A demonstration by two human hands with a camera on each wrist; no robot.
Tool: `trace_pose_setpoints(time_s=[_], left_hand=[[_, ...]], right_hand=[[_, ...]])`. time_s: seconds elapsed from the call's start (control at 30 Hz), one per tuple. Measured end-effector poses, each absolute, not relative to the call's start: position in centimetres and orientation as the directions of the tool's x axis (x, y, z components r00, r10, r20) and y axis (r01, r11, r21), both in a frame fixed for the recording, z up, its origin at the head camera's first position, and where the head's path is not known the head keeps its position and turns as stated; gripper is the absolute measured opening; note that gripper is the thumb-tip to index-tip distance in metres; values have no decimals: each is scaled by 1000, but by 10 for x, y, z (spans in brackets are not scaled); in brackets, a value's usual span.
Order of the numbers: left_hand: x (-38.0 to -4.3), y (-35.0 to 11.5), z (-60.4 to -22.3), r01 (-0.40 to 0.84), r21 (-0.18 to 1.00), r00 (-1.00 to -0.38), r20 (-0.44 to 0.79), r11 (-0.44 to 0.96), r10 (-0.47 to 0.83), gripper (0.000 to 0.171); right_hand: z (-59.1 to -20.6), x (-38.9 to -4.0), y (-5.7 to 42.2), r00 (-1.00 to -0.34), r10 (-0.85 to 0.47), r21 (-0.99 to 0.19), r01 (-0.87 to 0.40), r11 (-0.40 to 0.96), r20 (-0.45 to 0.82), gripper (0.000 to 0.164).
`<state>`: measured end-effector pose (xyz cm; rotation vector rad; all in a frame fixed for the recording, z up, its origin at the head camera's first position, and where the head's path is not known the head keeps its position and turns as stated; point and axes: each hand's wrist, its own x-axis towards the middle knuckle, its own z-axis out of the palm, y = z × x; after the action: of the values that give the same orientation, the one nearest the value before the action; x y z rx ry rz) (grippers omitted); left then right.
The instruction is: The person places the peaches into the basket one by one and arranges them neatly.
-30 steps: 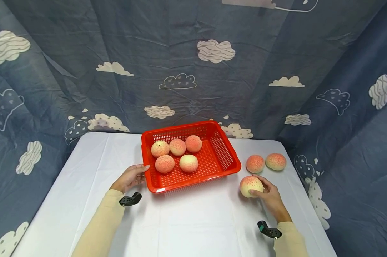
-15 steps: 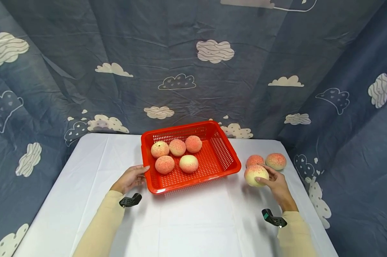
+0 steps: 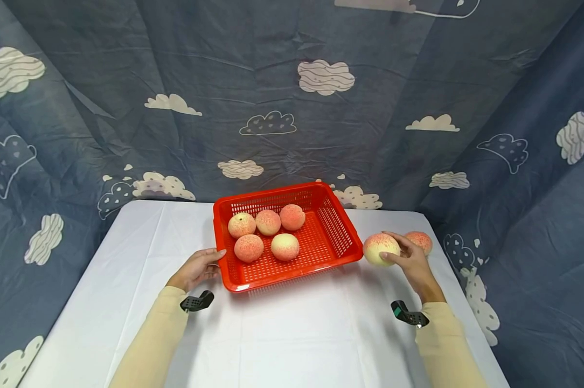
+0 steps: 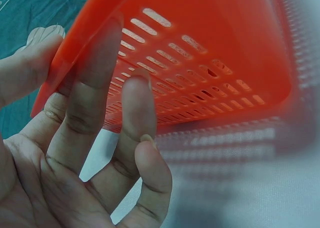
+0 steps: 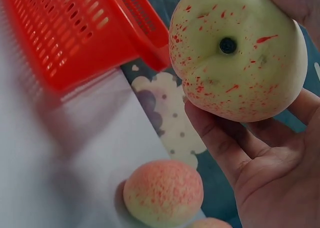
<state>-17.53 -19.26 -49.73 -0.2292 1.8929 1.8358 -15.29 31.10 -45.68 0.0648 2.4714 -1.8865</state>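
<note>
A red slotted plastic basket (image 3: 321, 237) stands on the white table, with several peaches (image 3: 285, 247) grouped in its left and middle part. My left hand (image 3: 198, 269) grips the basket's left rim; in the left wrist view the thumb (image 4: 30, 68) lies on one side of the rim and the fingers on the other. A pale yellow peach with red speckles (image 5: 240, 53) is held between the thumb and fingers of my right hand (image 3: 415, 264). This peach is raised above the table, close beside the basket's right end.
One more peach (image 3: 419, 241) lies on the table behind my right hand. In the right wrist view a pink-red peach (image 5: 164, 193) lies below the held one, which hides it in the head view. A dark cloud-patterned curtain (image 3: 272, 145) borders the table (image 3: 292, 339).
The right hand with its peach first moved right and away from me, then further away and left to the basket's right end. The left hand and the basket have stayed in place.
</note>
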Motion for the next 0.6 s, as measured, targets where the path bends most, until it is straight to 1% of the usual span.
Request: trace_pose_setpoints(time_s=[0.43, 0.6], left_hand=[[-175, -193, -497, -448, 890, -865, -455, 83, 211, 41], [-175, -193, -497, -448, 890, -865, -455, 84, 211, 44]], right_hand=[[-453, -177, 294, -998, 15, -944, 66, 323, -64, 65], [-447, -185, 282, -997, 6, -934, 73, 349, -76, 64]])
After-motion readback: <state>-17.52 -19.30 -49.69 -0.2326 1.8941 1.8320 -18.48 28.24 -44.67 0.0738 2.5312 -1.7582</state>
